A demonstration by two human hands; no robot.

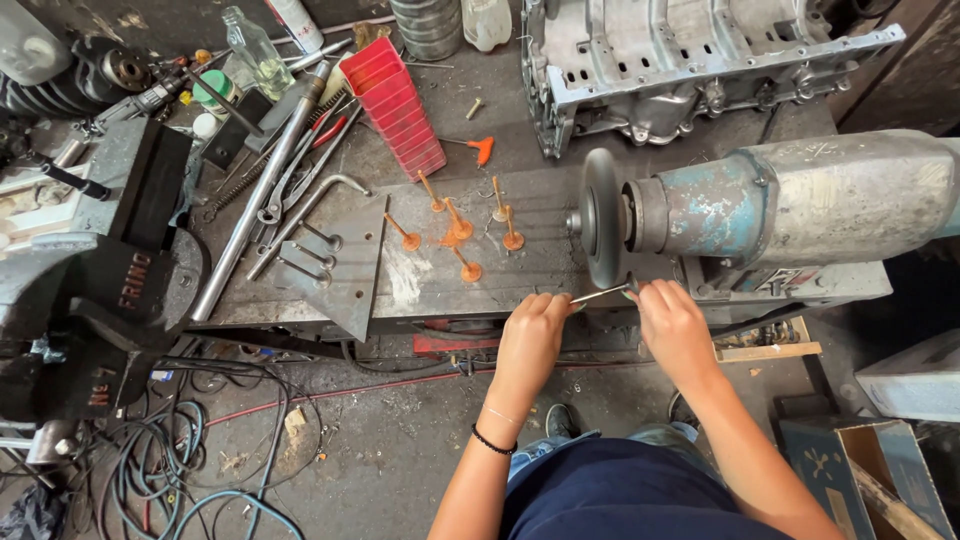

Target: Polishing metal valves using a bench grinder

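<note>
Both my hands hold one thin metal engine valve (600, 294) level at the bench's front edge. My left hand (532, 338) grips its left end and my right hand (672, 325) pinches its right end. The valve lies just under the dark grinding wheel (603, 218) of a blue and grey bench grinder (800, 200). Several rusty orange valves (460, 232) stand head down on the bench to the left of the wheel.
A red stacked tray (397, 105), long steel bars and wrenches (270, 180), and grey valves on a metal plate (345, 265) lie left. A black vise (100, 290) stands far left, an engine block (690, 60) behind. Cables (190, 470) cover the floor; a cardboard box (870, 470) sits right.
</note>
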